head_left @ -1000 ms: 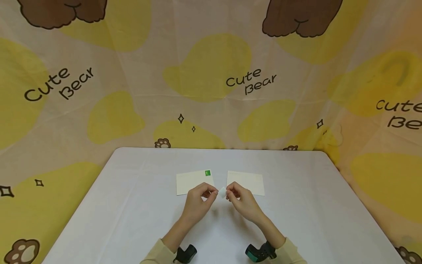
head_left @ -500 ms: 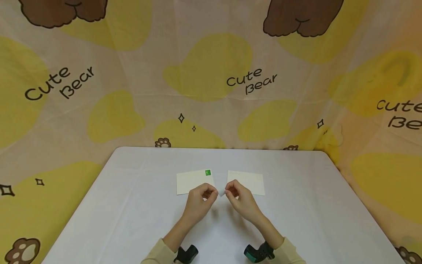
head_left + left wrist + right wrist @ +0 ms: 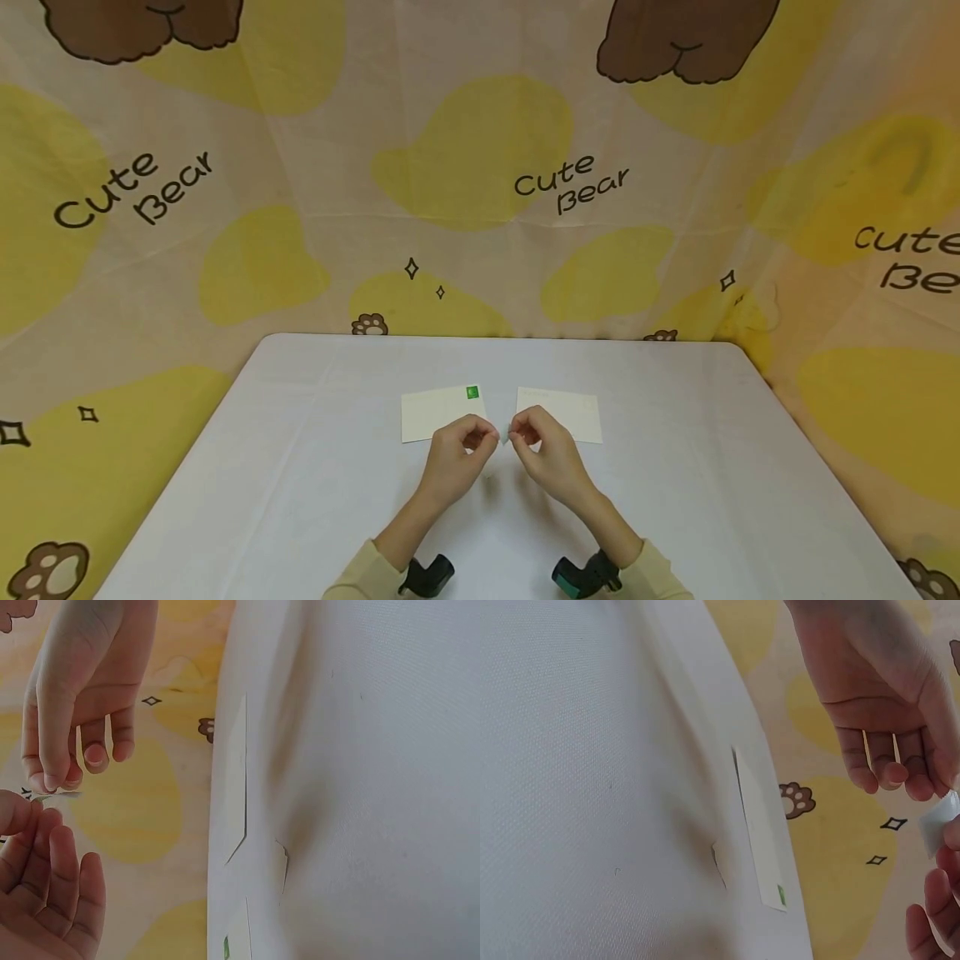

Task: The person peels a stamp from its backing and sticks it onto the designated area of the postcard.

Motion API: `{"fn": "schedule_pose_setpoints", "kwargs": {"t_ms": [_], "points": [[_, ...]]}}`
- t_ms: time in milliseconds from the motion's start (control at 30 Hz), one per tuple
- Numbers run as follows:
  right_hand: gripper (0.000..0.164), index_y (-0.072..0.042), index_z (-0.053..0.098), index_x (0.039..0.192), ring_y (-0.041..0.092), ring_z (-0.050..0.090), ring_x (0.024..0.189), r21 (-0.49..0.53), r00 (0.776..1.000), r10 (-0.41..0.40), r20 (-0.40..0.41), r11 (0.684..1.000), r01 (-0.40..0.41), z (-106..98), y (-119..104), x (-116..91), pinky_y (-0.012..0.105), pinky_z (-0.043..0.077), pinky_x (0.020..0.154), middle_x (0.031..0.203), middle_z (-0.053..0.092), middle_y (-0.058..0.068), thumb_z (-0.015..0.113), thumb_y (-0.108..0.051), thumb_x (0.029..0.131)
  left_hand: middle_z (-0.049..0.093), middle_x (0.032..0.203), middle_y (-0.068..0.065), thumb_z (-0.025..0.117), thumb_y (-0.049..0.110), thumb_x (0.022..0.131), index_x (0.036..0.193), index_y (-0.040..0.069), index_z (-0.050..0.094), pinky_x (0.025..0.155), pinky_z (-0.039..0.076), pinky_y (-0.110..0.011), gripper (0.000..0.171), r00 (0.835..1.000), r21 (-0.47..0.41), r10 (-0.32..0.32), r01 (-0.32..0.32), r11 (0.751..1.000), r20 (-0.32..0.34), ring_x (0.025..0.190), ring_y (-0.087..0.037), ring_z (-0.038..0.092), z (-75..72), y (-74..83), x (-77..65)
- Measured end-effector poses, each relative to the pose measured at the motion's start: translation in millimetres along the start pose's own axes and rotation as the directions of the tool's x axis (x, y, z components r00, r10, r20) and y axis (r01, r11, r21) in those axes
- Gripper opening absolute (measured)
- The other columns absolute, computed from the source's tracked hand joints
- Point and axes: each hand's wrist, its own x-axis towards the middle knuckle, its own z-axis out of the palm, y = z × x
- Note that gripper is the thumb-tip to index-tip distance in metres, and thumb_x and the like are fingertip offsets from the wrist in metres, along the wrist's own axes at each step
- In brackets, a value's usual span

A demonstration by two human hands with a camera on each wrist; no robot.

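Between my two hands is a small pale stamp (image 3: 939,823), its notched edge and plain back showing in the right wrist view. Thumb and fingertips of my left hand (image 3: 459,458) pinch one end. My right hand (image 3: 553,458) pinches the opposite end. Only a sliver of the stamp shows in the head view; the fingers cover the rest. Behind the left hand lies a cream envelope (image 3: 435,414) with a green stamp (image 3: 472,392) at its top right corner. A second envelope (image 3: 570,414), with no stamp visible, lies behind the right hand.
The white table (image 3: 337,475) has a rounded far edge against a patterned cloth backdrop (image 3: 465,158). A small thin pale scrap (image 3: 282,866) lies on the table below the hands. Both wrists wear black camera mounts (image 3: 427,577).
My right hand has moved slightly left and up, closer to the left hand. The stamp between them has turned more edge-on, so less of it shows. The envelopes have not moved.
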Motion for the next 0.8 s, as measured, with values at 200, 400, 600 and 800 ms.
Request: {"fn": "schedule_pose_setpoints", "kwargs": {"t_ms": [200,400,600,800], "points": [[0.02,-0.01,0.058,0.087,0.008,0.05,0.069,-0.016,1.0,-0.019,0.014,1.0,0.019,1.4,0.3,-1.2,0.022,0.048,0.059,0.081,0.056,-0.003,0.065,0.006,0.077,0.062,0.07,0.009,0.065,0.002,0.081,0.076,0.016,0.065,0.058,0.05,-0.019,0.015,0.999,-0.016,0.037,-0.037,0.999,0.006,0.063,-0.005,0.055,-1.1,-2.9,0.1],[0.018,-0.012,0.059,0.087,0.009,0.05,0.069,-0.008,0.999,0.017,0.032,1.0,-0.017,1.2,-3.0,-1.9,0.021,0.049,0.06,0.081,0.059,0.001,0.066,0.003,0.079,0.063,0.072,0.007,0.065,0.002,0.081,0.076,0.014,0.065,0.059,0.05,-0.021,0.013,1.0,-0.037,0.02,-0.019,0.999,0.02,0.065,-0.008,0.056,-1.2,-2.6,-0.5],[0.017,-0.012,0.061,0.088,0.006,0.05,0.069,-0.001,0.999,0.022,0.043,1.0,-0.022,1.5,-4.6,-2.7,0.021,0.049,0.061,0.081,0.058,-0.003,0.067,0.001,0.079,0.065,0.074,-0.004,0.063,-0.003,0.081,0.077,0.003,0.064,0.061,0.05,-0.023,0.008,0.999,-0.025,-0.013,0.014,1.0,0.037,0.066,-0.014,0.058,-6.3,17.8,-1.3],[0.013,-0.014,0.06,0.088,0.003,0.049,0.069,0.004,0.998,0.037,0.049,0.999,-0.037,1.6,-5.1,-3.1,0.02,0.049,0.061,0.079,0.053,-0.011,0.068,-0.006,0.082,0.066,0.077,-0.007,0.061,-0.005,0.081,0.077,0.002,0.064,0.061,0.051,-0.023,0.008,0.999,-0.04,-0.005,0.007,0.999,0.047,0.067,-0.015,0.058,-11.5,33.9,-2.9]]}}
